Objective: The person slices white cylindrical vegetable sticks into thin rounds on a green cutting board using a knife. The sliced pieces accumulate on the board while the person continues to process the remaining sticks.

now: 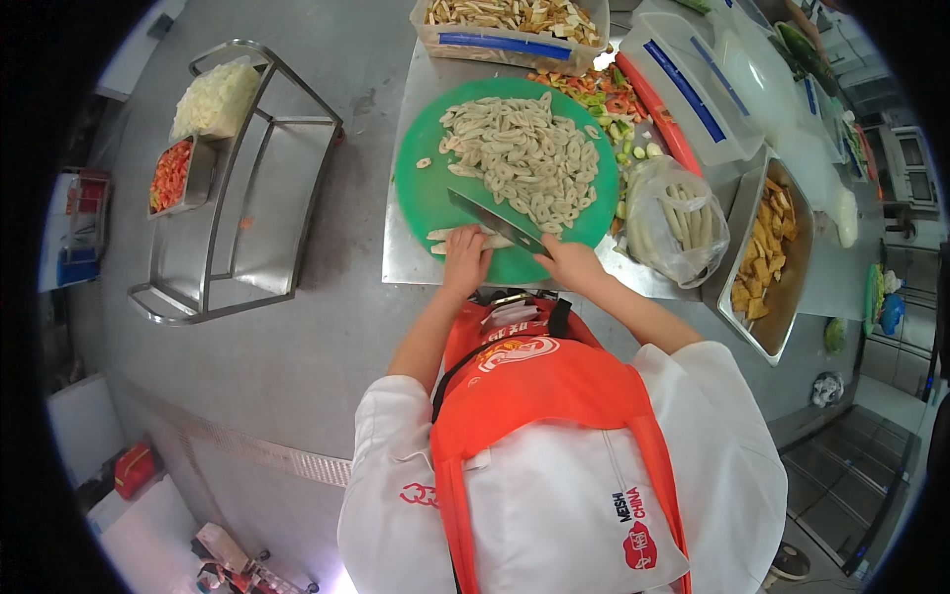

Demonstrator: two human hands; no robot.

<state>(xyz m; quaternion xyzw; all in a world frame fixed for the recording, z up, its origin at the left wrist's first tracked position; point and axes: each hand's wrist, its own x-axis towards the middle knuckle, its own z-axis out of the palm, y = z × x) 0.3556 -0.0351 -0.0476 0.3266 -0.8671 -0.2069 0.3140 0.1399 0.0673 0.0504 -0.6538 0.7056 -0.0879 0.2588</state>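
Observation:
On the round green cutting board [417,185], my left hand [465,258] holds down pale, tube-shaped pieces of food [439,239] near the front edge. My right hand [573,263] grips a kitchen knife [486,213] with a broad dark blade, slanting to the upper left just beyond those pieces. Behind the blade lies a large heap of pale oval slices [512,145], some with a hole in the middle. One loose slice [424,162] rests apart, left of the heap. The knife's handle is mostly hidden by my right hand.
Right of the board sit a clear plastic bag [677,223] with more pale tubes and a steel pan [793,289] of browned pieces. Chopped pepper scraps [594,93] and a plastic tub [460,46] lie beyond. A steel trolley [256,252] stands at left.

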